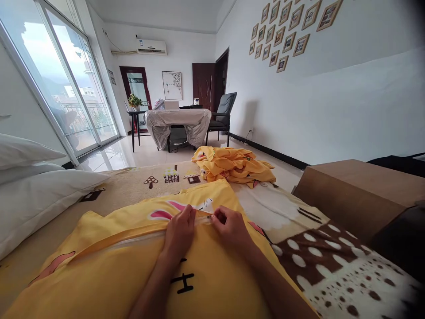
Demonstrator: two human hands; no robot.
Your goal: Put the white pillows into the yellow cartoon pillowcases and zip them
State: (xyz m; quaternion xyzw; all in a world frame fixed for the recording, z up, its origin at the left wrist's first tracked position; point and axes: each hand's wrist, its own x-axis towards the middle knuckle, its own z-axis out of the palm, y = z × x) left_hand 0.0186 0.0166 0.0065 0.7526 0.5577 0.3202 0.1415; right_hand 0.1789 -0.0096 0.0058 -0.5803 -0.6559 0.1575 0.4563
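Observation:
A yellow pillowcase (212,274) with a rabbit print and a black letter H lies in front of me, looking filled out. Its pale zipper (142,239) runs crosswise along a folded flap, from the left side towards my hands. Near the zipper's right part, my left hand (181,228) is closed on the flap's edge, fingers pressed together. My right hand (230,226) pinches the small zipper pull (209,217) just beside it. The thumb and fingertips partly cover the pull.
A crumpled heap of yellow cloth (235,164) lies at the bed's far edge. White pillows (43,186) are stacked at the left, and a cardboard box (352,190) stands at the right. A patterned blanket (318,261) covers the bed. Beyond are a covered table (179,117) and a chair (226,113).

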